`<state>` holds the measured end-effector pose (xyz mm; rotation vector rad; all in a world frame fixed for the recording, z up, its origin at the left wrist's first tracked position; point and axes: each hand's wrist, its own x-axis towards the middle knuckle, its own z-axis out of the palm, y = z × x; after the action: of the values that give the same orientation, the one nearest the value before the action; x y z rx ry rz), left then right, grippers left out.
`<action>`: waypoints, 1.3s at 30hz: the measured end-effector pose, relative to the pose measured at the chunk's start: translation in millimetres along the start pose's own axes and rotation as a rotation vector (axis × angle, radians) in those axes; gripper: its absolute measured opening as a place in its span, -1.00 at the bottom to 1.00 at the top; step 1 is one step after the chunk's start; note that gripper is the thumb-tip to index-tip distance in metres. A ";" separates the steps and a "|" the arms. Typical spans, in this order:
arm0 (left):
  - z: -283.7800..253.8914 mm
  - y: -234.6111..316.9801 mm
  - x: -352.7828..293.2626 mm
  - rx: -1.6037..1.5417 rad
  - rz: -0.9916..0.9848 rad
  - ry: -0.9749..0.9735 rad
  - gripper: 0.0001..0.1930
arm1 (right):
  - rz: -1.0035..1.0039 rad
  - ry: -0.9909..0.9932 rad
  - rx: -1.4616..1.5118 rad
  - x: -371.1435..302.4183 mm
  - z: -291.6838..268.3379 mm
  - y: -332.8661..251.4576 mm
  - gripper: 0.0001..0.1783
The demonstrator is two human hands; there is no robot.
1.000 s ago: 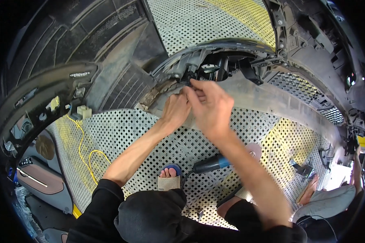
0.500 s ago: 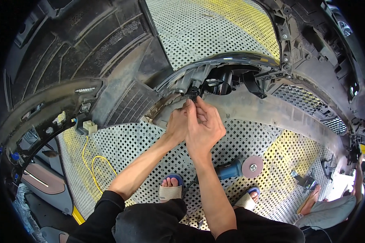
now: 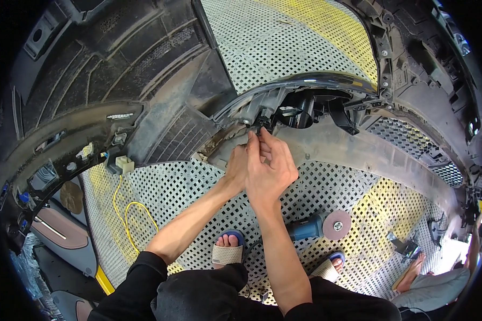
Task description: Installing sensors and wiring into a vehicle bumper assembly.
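A large dark plastic vehicle bumper (image 3: 332, 138) spans the view in front of me, with its inner side showing. At its middle, my right hand (image 3: 273, 174) is closed in a pinch, thumb and index finger at a small black plastic part (image 3: 263, 123) beside a grey bracket. What lies between the fingertips is too small to make out. My left hand (image 3: 235, 165) is close against the right one, and its fingers are mostly hidden behind it. Just right of the fingertips sits a round black housing (image 3: 297, 116) with a shiny inside.
An angle grinder (image 3: 305, 229) with a reddish disc lies on the perforated floor (image 3: 198, 184) near my feet. A yellow cable (image 3: 116, 198) hangs from a pale connector (image 3: 125, 164) at left. Another person's leg (image 3: 439, 283) is at lower right. Grey-brown trim panels (image 3: 64, 235) stand at left.
The whole view has shifted slightly, so the bumper and floor sit a little further right. Both hands stay at the same spot on the bumper, with hardly any finger movement.
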<state>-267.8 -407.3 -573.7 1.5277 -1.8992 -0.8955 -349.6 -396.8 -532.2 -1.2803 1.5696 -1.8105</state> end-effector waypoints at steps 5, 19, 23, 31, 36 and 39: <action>2.8 -5.3 0.8 0.076 -0.014 0.049 -0.72 | 0.036 0.048 0.029 -1.9 5.1 -4.3 -0.80; 3.5 1.1 10.0 0.187 -0.007 -0.086 -0.72 | 0.450 0.207 0.330 -0.6 23.5 -21.7 -0.79; 12.6 -6.2 10.5 0.155 -0.003 0.006 -0.71 | 0.407 0.241 0.248 -1.3 31.3 -17.8 -0.78; 37.1 -20.0 8.3 0.083 0.015 0.169 -0.70 | 0.532 0.173 0.150 10.6 31.8 -35.6 -0.65; 36.4 -34.2 12.8 0.049 0.029 0.278 -0.68 | 0.724 0.218 0.483 9.3 37.8 -45.3 -0.65; 45.8 -38.3 12.4 0.018 0.032 0.340 -0.67 | 0.601 0.148 0.346 4.0 32.9 -40.0 -0.58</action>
<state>-281.3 -417.3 -632.4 1.5434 -1.6826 -0.5627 -314.1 -406.9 -495.5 -0.4573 1.4245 -1.6943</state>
